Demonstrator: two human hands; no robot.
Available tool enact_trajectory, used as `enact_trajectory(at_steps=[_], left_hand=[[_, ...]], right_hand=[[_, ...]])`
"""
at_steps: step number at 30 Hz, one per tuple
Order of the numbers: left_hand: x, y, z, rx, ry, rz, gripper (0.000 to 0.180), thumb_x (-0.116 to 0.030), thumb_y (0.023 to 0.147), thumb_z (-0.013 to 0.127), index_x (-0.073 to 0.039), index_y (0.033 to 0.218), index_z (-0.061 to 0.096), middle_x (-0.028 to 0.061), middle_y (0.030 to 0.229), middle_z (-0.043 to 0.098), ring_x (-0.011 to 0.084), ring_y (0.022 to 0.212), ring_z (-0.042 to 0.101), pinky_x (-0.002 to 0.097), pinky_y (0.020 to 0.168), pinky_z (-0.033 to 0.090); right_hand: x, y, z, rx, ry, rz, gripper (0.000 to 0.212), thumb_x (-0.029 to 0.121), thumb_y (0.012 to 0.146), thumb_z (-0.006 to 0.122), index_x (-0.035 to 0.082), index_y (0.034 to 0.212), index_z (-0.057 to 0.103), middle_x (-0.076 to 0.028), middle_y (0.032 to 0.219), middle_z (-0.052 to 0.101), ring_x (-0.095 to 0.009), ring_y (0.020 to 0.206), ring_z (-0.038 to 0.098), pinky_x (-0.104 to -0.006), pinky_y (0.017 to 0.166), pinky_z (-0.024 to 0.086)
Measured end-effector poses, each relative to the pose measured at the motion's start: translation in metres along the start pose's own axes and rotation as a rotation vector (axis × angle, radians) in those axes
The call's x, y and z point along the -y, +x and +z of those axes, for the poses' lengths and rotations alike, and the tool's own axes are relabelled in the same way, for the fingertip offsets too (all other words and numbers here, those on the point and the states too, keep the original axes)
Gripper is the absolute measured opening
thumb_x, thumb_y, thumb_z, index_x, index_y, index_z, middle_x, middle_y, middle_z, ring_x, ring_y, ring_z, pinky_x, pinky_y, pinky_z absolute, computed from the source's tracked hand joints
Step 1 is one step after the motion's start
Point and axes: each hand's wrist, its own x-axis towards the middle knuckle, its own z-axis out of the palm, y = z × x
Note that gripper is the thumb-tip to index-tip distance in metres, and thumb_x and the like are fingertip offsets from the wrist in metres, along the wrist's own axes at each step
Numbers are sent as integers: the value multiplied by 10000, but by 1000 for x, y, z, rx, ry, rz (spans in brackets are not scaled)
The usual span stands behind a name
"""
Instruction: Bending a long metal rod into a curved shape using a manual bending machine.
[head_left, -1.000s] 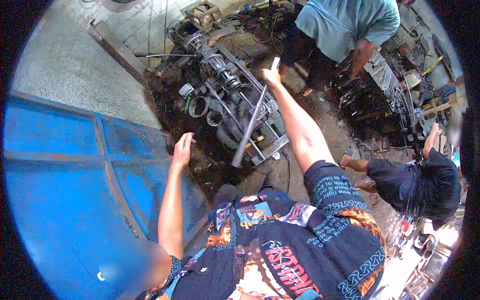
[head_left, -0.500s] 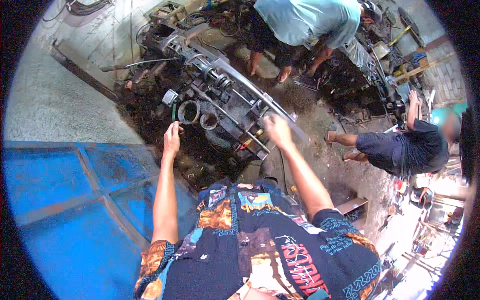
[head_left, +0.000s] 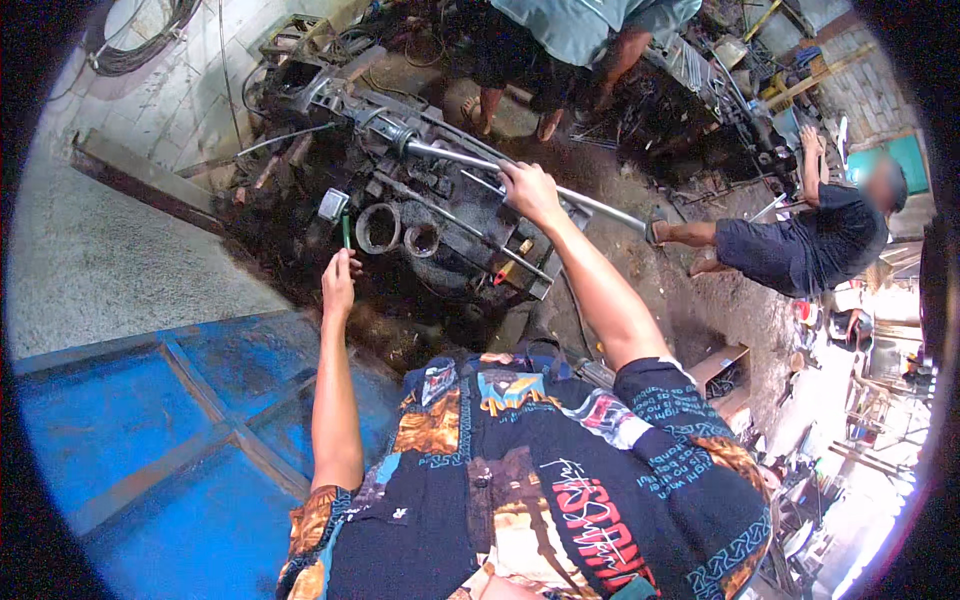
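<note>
My left hand (head_left: pixel 340 285) is closed around the green handle of a hammer (head_left: pixel 333 205) with a pale, blocky head. The head is raised beside the left of two round metal rings (head_left: pixel 378 228) on the machine. My right hand (head_left: pixel 530 192) is wrapped over a long, smooth steel rod (head_left: pixel 605 208) lying slantwise across the far side of the greasy machine (head_left: pixel 450 255). The rod's left end meets a collar (head_left: pixel 392 133) on the machine. A thinner bar (head_left: pixel 450 225) runs below it, and a small red and yellow tool (head_left: pixel 512 262) lies by that bar's right end.
A blue metal panel (head_left: pixel 130 440) fills the lower left beside a concrete slab (head_left: pixel 130 260). A co-worker in a light shirt (head_left: pixel 580 30) stands beyond the machine; another in dark clothes (head_left: pixel 790 235) is at the right. Coiled cable (head_left: pixel 135 60) hangs at upper left.
My right hand moved up and left from the machine's right end onto the steel rod. The left hand and hammer stayed close to the rings. The view has shifted slightly.
</note>
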Motion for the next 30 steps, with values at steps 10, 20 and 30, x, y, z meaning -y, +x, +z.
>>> enact_trajectory(at_steps=[10, 20, 30], left_hand=[[13, 5, 16, 102, 76, 24, 432, -375, 1027, 417, -6, 1093, 633, 61, 841, 653, 141, 748, 614, 288, 672, 467], [-11, -1, 9, 176, 257, 67, 425, -348, 1010, 465, 37, 1077, 630, 103, 814, 658, 178, 756, 629, 317, 727, 488], [-36, 1, 18, 221, 376, 172, 373, -301, 991, 530, 48, 1082, 625, 113, 814, 663, 170, 757, 636, 309, 710, 504]], right_hand=[[13, -67, 3, -525, 82, -156, 370, 183, 831, 693, 77, 1181, 636, -174, 990, 623, -351, 940, 595, -401, 823, 476], [-97, -68, 174, -286, 1510, 1278, 186, 205, 934, 602, 26, 960, 646, -96, 853, 676, -207, 661, 622, -356, 524, 480], [-102, -46, 183, -932, 1439, 1576, 253, 214, 802, 780, 16, 910, 665, -81, 911, 664, -223, 773, 599, -464, 690, 502]])
